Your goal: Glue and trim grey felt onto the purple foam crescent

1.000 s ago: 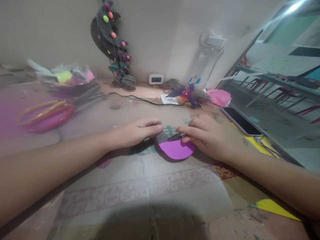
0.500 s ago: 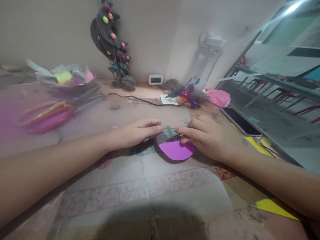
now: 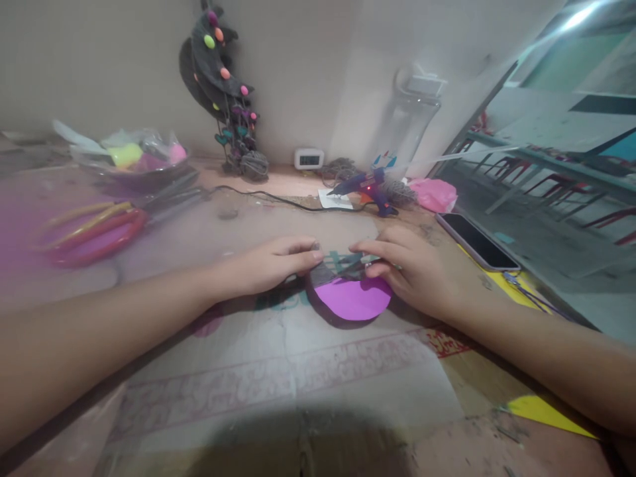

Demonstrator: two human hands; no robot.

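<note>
A worn cardboard-covered surface [image 3: 348, 371] runs back to a pale wall. At its middle lies a purple paper disc [image 3: 352, 299], flat on the cardboard, with a grey piece [image 3: 324, 271] lapping over its 12 o'clock edge. The left hand [image 3: 271, 265] comes in from 9 o'clock: its grip is spread, fingers stretched out, the tips pressing down on the grey piece and closed around nothing. The right hand [image 3: 415, 271] comes in from 3 o'clock, fingers curled over the disc's far edge; thumb and forefinger meet at a thin dark strip [image 3: 354, 267], but whether that grip pinches it or only rests on it I cannot tell. The work in hand looks like holding the grey piece down against the disc. Any shift from here would call for even pressure from both sides, so the layers stay lined up.

Farther out, at 12 o'clock, a glue gun [image 3: 365, 187] sits with a red light on, its cord [image 3: 268, 195] trailing to 10 o'clock. A phone [image 3: 477, 240] lies at 2 o'clock, pink rings [image 3: 94, 232] at 9 o'clock, a yellow scrap [image 3: 546, 411] at 4 o'clock
</note>
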